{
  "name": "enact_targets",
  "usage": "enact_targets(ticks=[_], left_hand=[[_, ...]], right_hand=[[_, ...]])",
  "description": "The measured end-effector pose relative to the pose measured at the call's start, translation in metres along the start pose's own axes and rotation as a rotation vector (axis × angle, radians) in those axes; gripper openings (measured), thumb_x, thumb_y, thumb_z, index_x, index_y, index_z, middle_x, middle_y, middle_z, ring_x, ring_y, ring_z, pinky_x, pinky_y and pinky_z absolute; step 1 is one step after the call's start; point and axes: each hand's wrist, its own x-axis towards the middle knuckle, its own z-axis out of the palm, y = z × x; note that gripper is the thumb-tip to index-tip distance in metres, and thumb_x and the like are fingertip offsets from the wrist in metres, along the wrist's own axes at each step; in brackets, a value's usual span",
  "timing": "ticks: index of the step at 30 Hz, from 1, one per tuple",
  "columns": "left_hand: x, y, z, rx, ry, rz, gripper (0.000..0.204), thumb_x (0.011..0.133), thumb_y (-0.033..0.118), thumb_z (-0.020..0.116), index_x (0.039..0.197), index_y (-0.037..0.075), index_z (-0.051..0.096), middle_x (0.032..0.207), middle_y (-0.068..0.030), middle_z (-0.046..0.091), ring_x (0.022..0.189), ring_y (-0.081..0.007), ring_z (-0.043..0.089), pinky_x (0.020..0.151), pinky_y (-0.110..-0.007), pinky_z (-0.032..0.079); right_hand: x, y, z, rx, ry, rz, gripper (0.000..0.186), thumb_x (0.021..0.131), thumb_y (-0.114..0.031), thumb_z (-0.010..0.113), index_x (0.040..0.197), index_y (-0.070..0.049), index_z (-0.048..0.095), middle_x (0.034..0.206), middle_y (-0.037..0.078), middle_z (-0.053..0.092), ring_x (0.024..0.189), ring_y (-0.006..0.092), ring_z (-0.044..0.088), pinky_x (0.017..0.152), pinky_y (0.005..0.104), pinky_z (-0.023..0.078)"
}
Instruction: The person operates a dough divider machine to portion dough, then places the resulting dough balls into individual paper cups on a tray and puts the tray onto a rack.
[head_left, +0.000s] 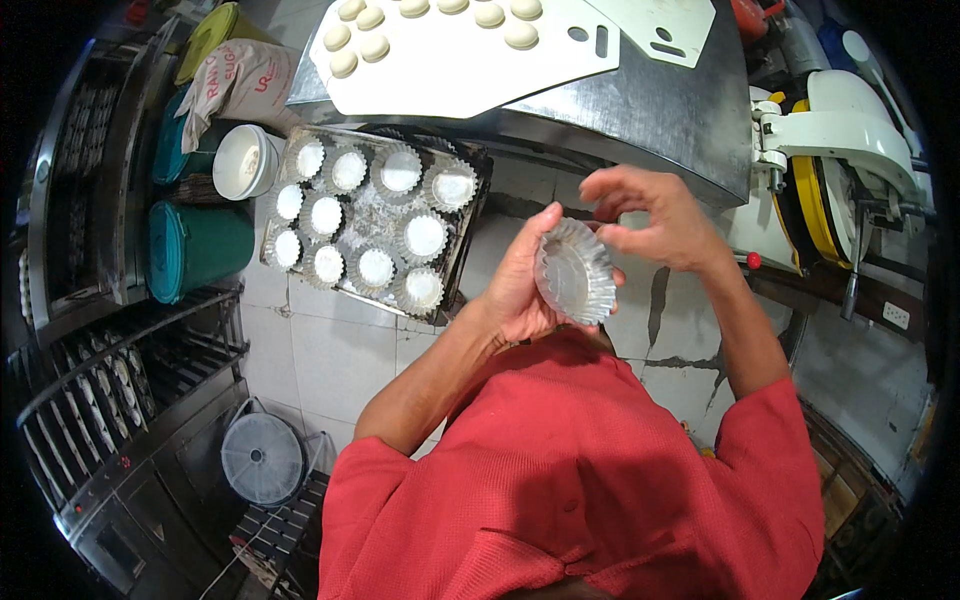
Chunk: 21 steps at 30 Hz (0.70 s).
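Observation:
My left hand [520,280] grips a fluted metal baking tin [574,272] in front of my chest, its hollow side facing me. The tin looks bare inside, with greyish streaks. Just beyond its upper right rim is my right hand [660,218], fingers curved and apart from the thumb, with nothing visible in it. Whether a fingertip touches the rim, I cannot tell. To the left, a worn baking tray [352,232] carries several fluted tins [326,216] with white stuff in their bottoms.
Pale dough balls [489,14] sit on a white board [430,75] atop a steel table [640,120]. A white bucket [262,160], a teal bin [205,250] and a sack [245,85] stand left. A white machine [840,140] is at right; a round grey fan [262,458] lower left.

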Motion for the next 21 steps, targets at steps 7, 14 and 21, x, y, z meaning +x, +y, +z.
enact_targets(ticks=[7,14,21], left_hand=[[-0.026,0.011,-0.043,0.137,0.238,0.279,0.070,0.096,0.069,0.044,0.141,0.015,0.042,0.115,-0.0280,0.065,0.093,-0.0438,0.071,0.065,-0.051,0.063],[-0.057,0.000,-0.071,0.080,0.370,0.355,0.071,0.095,0.069,0.043,0.141,0.015,0.044,0.115,-0.0264,0.064,0.093,-0.0421,0.069,0.063,-0.049,0.062],[-0.081,-0.015,-0.086,0.040,0.478,0.530,0.074,0.096,0.069,0.040,0.146,0.014,0.043,0.119,-0.0240,0.064,0.094,-0.0416,0.069,0.065,-0.049,0.061]], right_hand=[[-0.039,0.141,0.003,0.096,0.437,0.096,0.008,0.083,0.002,0.064,0.088,-0.003,0.067,0.144,0.010,0.049,0.118,0.0195,0.058,0.092,0.0291,0.047],[-0.037,0.232,-0.002,0.222,0.692,0.547,0.021,0.087,-0.020,0.068,0.076,-0.003,0.073,0.146,0.018,0.051,0.140,0.0271,0.043,0.110,0.0384,0.037],[-0.046,0.318,-0.036,0.311,0.679,0.801,0.036,0.086,-0.031,0.075,0.106,-0.002,0.074,0.149,0.018,0.050,0.141,0.0280,0.041,0.116,0.0428,0.028]])
